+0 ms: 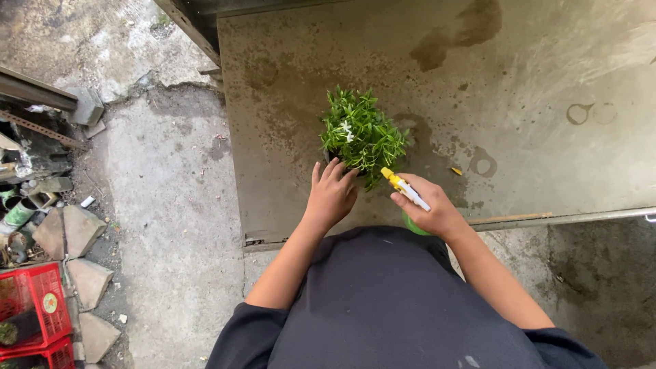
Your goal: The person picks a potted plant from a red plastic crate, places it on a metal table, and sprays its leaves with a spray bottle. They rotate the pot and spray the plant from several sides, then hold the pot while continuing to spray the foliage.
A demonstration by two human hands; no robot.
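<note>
Concrete slab, damp, water-stained.

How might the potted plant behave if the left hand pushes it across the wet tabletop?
The plant is bushy and wider than its barely visible pot, so it may tip. The table looks damp, so it could slide easily. The thin stems would likely bend.

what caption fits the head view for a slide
Left hand steadies a potted plant while right hand aims a spray bottle.
</note>
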